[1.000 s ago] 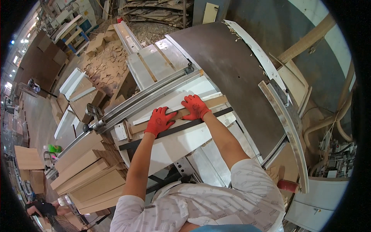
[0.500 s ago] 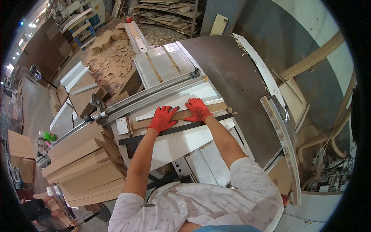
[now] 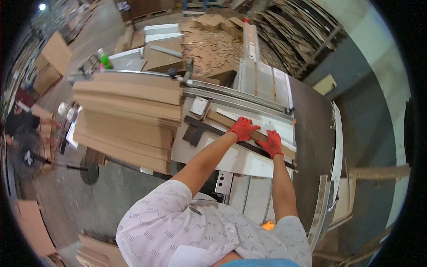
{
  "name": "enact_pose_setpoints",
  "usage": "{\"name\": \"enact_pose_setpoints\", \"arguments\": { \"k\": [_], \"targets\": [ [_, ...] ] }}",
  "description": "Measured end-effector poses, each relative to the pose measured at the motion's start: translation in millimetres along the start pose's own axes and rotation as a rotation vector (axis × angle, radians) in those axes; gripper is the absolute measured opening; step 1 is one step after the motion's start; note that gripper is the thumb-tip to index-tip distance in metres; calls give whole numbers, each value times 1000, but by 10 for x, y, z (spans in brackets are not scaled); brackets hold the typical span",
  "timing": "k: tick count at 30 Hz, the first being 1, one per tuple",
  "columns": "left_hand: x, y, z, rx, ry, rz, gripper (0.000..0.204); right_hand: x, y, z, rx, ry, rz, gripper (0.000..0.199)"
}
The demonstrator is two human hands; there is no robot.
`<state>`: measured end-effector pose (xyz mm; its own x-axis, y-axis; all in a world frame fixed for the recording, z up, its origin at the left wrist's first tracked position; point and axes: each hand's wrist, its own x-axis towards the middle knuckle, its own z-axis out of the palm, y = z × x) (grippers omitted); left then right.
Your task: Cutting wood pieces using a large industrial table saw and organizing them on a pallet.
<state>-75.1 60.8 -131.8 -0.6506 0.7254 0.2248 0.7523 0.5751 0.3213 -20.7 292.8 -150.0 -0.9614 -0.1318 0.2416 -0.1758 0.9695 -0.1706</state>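
While the left forearm [image 3: 211, 160] slants up to the right and the right forearm [image 3: 283, 191] rises nearly straight, both wrists cross above a black bar [image 3: 212, 128]. Left gloved hand [image 3: 243, 129] lies palm down on a brown strip [image 3: 221, 119], fingers angled right; right gloved hand [image 3: 271, 145] sits just beside, fingers pointing away from the body. Whether either set of fingers grips the strip's edge: cannot tell. Strip lies diagonally on the white panel [image 3: 240, 162], beyond the bar. Farther: metal rail [image 3: 235, 95], then scrap heap [image 3: 202, 50].
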Motion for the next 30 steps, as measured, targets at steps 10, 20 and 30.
{"name": "enact_pose_setpoints", "arguments": {
  "k": [10,20,30],
  "targets": [
    [18,91,104,1,34,-62,62,-41,84,-21,-66,-102,68,71],
    [-27,5,77,-48,17,-32,62,12,3,-75,-46,-186,110,74],
    [-496,-826,-70,519,113,-251,76,23,-179,-108,-61,-92,67,76]
  ]
}}
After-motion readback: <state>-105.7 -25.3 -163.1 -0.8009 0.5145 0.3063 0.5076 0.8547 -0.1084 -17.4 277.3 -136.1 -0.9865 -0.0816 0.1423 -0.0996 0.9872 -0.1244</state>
